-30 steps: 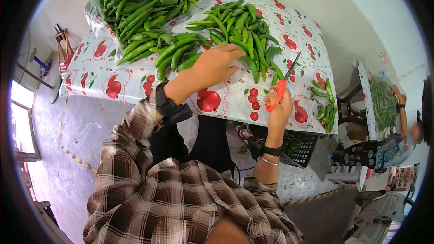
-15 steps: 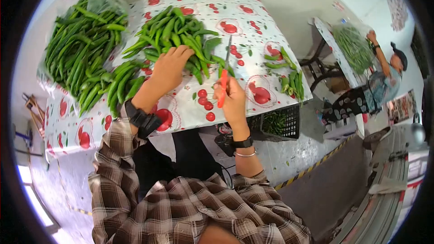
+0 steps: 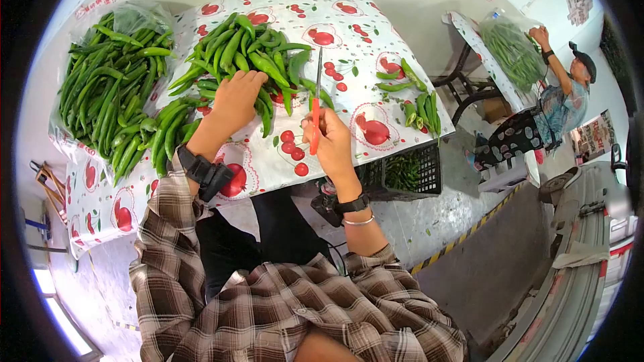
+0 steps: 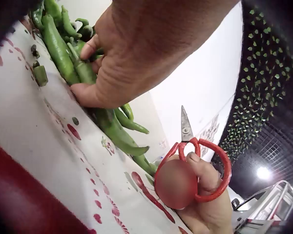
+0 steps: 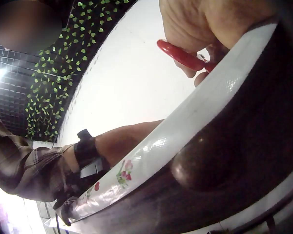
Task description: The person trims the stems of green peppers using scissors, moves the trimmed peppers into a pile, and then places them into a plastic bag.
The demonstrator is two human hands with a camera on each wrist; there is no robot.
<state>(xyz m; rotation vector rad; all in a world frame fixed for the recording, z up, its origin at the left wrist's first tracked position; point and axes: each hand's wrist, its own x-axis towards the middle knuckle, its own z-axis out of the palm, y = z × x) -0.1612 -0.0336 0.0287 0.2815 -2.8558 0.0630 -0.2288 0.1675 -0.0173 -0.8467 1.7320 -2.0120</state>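
Note:
At the near edge of the middle heap of green peppers (image 3: pixel 235 47), my left hand (image 3: pixel 235 104) pinches a pepper. The left wrist view shows the thumb and fingers of this left hand (image 4: pixel 136 58) around that green pepper (image 4: pixel 85 72), which lies among others. My right hand (image 3: pixel 333 144) grips red-handled scissors (image 3: pixel 315 124) to the right of the heap, blades pointing away from me and together. In the right wrist view part of the right hand (image 5: pixel 200 22) shows with a red scissor handle (image 5: pixel 180 56); the blades are hidden there.
A plastic bag of peppers (image 3: pixel 100 94) lies at the table's left. Small peppers (image 3: pixel 426 110) lie near the right edge of the patterned tablecloth (image 3: pixel 349 27). Below is a black crate (image 3: pixel 429 171). Another person (image 3: pixel 563 107) stands at a second table, holding a bag (image 3: pixel 513 50).
The view has swung, shifting the table leftward in the picture. My left hand has moved from above the peppers down onto the heap's near edge. The scissors stay in my right hand, blades now more upright in view.

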